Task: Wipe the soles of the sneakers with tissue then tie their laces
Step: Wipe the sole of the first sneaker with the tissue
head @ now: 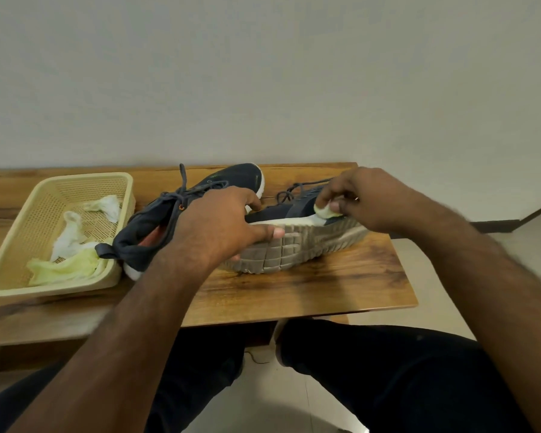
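Left hand [228, 223] clamped round tipped sneaker [297, 242], right hand [361, 198] pinching tissue wad [325, 210]; no legible branding.

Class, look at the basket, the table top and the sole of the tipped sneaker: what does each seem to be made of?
Basket: likely plastic, cream, matte; moulded mesh walls.
Table top: wood or wood-look laminate, slight sheen; visible grain.
Sole: probably rubber or foam, dull grey, grimy; grooved blocks.

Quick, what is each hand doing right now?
Left hand: grips the tipped sneaker by its sole.
Right hand: pinches a tissue wad against it.
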